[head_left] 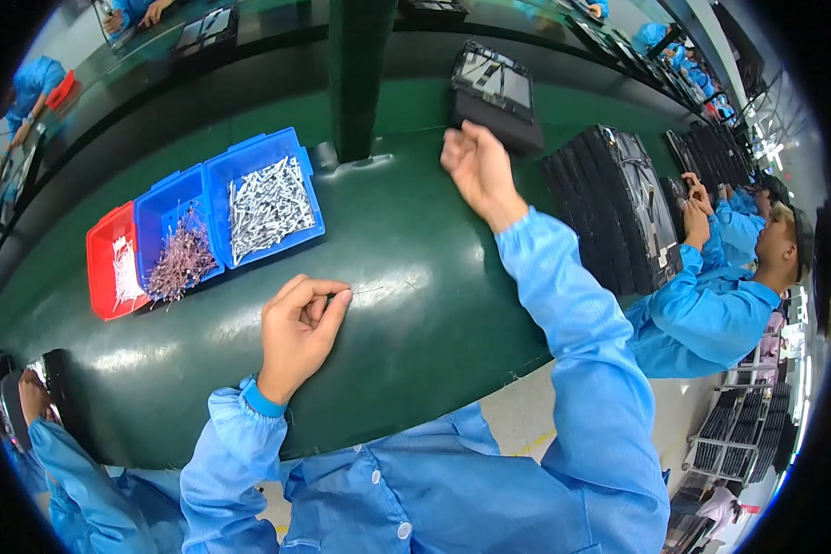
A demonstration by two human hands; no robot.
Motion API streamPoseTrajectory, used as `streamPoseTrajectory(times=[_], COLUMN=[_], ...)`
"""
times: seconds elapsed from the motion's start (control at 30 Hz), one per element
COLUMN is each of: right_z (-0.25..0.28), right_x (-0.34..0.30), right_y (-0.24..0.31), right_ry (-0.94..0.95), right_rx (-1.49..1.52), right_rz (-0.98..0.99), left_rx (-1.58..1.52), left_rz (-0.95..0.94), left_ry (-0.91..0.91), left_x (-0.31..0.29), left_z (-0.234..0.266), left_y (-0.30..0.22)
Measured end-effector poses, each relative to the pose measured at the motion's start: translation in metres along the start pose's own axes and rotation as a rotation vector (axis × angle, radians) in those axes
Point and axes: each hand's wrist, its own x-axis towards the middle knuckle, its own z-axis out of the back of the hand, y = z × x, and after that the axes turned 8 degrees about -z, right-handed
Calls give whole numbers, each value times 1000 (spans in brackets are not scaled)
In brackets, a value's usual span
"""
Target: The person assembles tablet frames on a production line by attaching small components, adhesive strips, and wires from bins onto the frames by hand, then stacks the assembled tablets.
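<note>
We observe the left hand over the near middle of the green table, its fingers curled in and the thumb drawn up to the index finger; we cannot tell whether something thin is pinched there. The right hand is farther off and to the right, partly open with fingers loosely bent; we see nothing held in it. Its fingertips are at the near edge of a dark block, which carries a flat device with a bare frame; we cannot tell if they touch. Right of that hand we record a tall stack of black devices. On the far left, three bins sit side by side: a red bin with white pieces, a blue bin with brownish-pink pieces, and another blue bin with silvery pieces.
</note>
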Motion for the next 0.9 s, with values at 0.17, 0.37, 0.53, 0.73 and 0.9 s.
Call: streamPoseTrajectory(times=[0.17,0.37,0.53,0.73,0.9], right_z=[-25,-39,-64,-69,-33], right_x=[-133,-254,-284,-179,-81], right_y=[-52,-84,-63,10,31], right_ry=[166,211,256,-155,-307], right_rx=[43,43,-247,-1584,-1848], right_rz=[-186,-473,-807,445,324], left_rx=[-118,-324,-572,-576,-592], left_rz=[69,215,167,156,143], left_ry=[-5,141,196,174,143], left_x=[1,12,0,4,7], left_z=[4,15,-2,-31,-47], left_y=[11,0,-1,-4,-1])
